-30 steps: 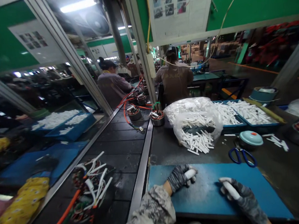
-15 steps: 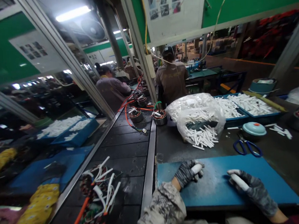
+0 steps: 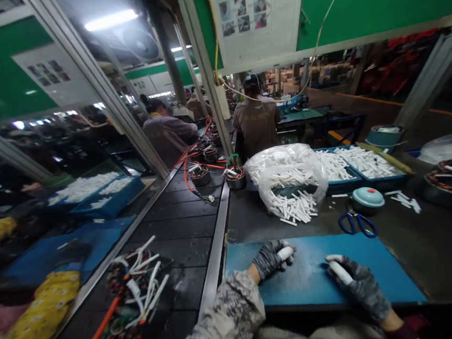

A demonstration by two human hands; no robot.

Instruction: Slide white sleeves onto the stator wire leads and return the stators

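Note:
My left hand (image 3: pixel 275 257), in a grey patterned glove, is held over the left part of the blue mat (image 3: pixel 381 277). Its fingers are curled with the white-covered thumb lying against them, and whatever may be inside is hidden. Over the mat's right part is my right hand (image 3: pixel 354 279), gloved alike. Its white-tipped index finger and white-covered thumb are stretched out with a small gap between them, and I see nothing held. Blue-handled scissors (image 3: pixel 357 224) lie just beyond the mat. Behind the mat, short white tubes (image 3: pixel 298 206) spill from a clear plastic bag (image 3: pixel 284 159).
Left of me a dark conveyor (image 3: pixel 184 234) carries wound motor stators (image 3: pixel 136 293) with orange cables and white sleeves. Blue trays (image 3: pixel 344 185) of white tubes and a round light-blue container (image 3: pixel 368 197) stand beyond the scissors. A co-worker's yellow sleeve (image 3: pixel 45 317) is across the conveyor.
The whole view has shifted slightly left in the picture, as my head turned a little right. Both hands keep nearly the same pose over the mat.

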